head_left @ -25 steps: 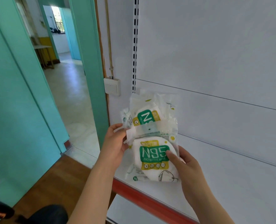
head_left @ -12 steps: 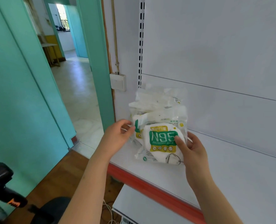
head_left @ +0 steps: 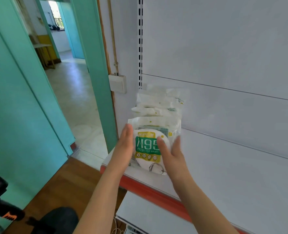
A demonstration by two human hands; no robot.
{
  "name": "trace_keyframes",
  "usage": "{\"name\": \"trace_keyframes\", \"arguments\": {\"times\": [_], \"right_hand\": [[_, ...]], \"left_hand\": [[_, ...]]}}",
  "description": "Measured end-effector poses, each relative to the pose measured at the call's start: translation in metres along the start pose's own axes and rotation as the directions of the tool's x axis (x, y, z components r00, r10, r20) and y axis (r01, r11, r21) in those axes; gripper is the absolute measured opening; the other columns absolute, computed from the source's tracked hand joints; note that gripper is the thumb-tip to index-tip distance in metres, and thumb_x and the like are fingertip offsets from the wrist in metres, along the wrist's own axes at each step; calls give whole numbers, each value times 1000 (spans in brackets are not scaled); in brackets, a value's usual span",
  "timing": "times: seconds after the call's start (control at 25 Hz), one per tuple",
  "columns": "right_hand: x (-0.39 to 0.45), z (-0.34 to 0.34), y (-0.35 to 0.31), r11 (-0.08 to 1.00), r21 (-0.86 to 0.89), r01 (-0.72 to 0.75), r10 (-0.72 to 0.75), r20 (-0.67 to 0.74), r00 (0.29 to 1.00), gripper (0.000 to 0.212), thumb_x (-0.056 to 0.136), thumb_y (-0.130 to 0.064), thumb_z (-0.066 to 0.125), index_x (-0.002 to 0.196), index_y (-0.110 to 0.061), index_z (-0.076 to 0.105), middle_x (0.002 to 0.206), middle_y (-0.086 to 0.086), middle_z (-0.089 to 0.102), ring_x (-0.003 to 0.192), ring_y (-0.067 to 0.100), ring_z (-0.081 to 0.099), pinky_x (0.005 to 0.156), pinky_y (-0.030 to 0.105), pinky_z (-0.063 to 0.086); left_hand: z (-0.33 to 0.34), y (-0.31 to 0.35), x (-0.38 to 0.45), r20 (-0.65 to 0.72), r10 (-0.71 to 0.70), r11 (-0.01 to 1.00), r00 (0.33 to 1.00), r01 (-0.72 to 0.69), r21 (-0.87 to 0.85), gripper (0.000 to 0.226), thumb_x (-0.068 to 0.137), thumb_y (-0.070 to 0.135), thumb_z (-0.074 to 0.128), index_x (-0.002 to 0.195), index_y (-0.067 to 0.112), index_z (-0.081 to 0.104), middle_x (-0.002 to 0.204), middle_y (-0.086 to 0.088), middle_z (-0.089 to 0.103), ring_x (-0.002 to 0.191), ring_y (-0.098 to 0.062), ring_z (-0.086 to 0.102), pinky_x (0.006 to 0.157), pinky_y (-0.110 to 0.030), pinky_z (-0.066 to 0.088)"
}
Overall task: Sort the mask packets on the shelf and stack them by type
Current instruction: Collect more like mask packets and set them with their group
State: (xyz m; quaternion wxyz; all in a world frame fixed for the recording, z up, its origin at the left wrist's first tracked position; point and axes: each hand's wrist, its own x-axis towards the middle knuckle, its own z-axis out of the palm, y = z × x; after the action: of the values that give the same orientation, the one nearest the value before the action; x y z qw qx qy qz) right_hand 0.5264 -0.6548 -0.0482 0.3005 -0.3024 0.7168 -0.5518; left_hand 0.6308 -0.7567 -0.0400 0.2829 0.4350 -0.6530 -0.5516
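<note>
Both hands flat against the packets (head_left: 154,132), grip wide on each side: left hand (head_left: 125,147) pressed with straight fingers on the stack's left edge, right hand (head_left: 171,153) with thumb laid over the front packet's N95 label and fingers straight behind the stack's right edge; no curl round anything

Packets standing upright at the left end of the shelf (head_left: 224,174), leaning back toward the white back panel (head_left: 224,107), bottoms on the shelf board just behind its red front edge (head_left: 150,191). Front packet showing a round white mask with a green and yellow label; several more clear packets fanned out behind and above it, tops uneven, printing too blurred to read

Slotted upright (head_left: 140,41) just above the stack. Light switch (head_left: 117,83) on the wall to the stack's left, thin pipe running up from it. Teal door frame (head_left: 89,48) further left, opening onto a pale tiled floor. Brown wood floor (head_left: 62,183) below the left forearm. Lower white shelf (head_left: 148,217) under the red edge. Black and orange object at bottom left, cut off by the frame, kind unclear
</note>
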Motion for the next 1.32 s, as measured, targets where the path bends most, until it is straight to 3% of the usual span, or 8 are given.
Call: {"name": "trace_keyframes", "arguments": {"times": [0.12, 0.2, 0.4, 0.6, 0.72, 0.88, 1.08, 1.32], "right_hand": [[-5, 9, 2, 1000, 11, 28, -29, 79, 996, 45, 95, -55, 48, 137, -41, 41, 129, -16, 58, 113, 0, 58, 81, 10, 47], [9, 2, 4, 995, 22, 94, -93, -44, 995, 63, 90, -70, 42, 145, -40, 32, 143, -16, 47, 129, 7, 48, 101, 28, 45], [23, 2, -8, 994, 98, -53, 41, 128, 991, 77, 77, -83, 34, 139, -38, 48, 123, -9, 68, 110, 9, 66, 96, 29, 53], [23, -18, -8, 989, -28, 147, -148, -48, 988, 83, 84, -78, 34, 155, -40, 15, 159, -9, 33, 142, 10, 37, 115, 29, 35], [11, -30, -5, 944, -198, 265, -215, 242, 946, 73, 87, -59, 60, 144, -52, 14, 136, -29, 48, 112, -17, 49, 92, 7, 47], [-4, -30, 7, 829, -350, 437, -309, 364, 879, 78, 85, -62, 63, 150, -43, 22, 149, -26, 38, 128, -9, 41, 113, 25, 37], [-7, -158, -12, 922, -357, 150, -238, -216, 947, 73, 90, -64, 38, 154, -29, 32, 155, -11, 38, 139, 2, 36, 117, 26, 26], [-104, -396, -11, 947, -322, -5, -262, -782, 565, 53, 102, -51, 38, 147, -23, 44, 146, -9, 50, 123, -1, 44, 96, 17, 30]], "left_hand": [[-8, 5, 5, -154, 11, 1000, 988, -11, -1, 65, 96, 66, 12, 113, 34, 65, 110, 6, 70, 101, -11, 64, 78, -27, 50], [-16, 14, 19, -242, 37, 999, 969, -33, 22, 62, 99, 65, 14, 132, 35, 56, 136, 7, 59, 127, -18, 53, 104, -37, 44], [-4, 19, 27, 36, -14, 999, 999, 15, -48, 72, 94, 73, 11, 121, 32, 63, 104, 3, 76, 100, -20, 71, 95, -43, 54], [-12, 14, 14, -258, 106, 986, 960, -68, 152, 72, 93, 72, 14, 149, 35, 40, 152, 2, 47, 137, -24, 46, 115, -46, 33], [-29, -1, -6, 91, 65, 964, 994, -86, 252, 87, 81, 72, 37, 156, 45, 2, 149, 21, 38, 125, -9, 54, 103, -41, 47], [-34, -13, -8, 180, 100, 885, 979, -170, 433, 103, 75, 71, 58, 154, 49, -3, 156, 12, 37, 130, -5, 50, 103, -41, 52], [73, 44, -34, -85, 586, 790, 806, -546, 280, 62, 98, 49, 49, 153, 29, 30, 154, 11, 37, 139, -1, 35, 109, -19, 31], [346, 96, -146, 555, 579, 724, 597, -689, -14, 62, 98, 37, 54, 153, 26, 29, 155, 5, 36, 142, -13, 36, 115, -29, 32]]}}
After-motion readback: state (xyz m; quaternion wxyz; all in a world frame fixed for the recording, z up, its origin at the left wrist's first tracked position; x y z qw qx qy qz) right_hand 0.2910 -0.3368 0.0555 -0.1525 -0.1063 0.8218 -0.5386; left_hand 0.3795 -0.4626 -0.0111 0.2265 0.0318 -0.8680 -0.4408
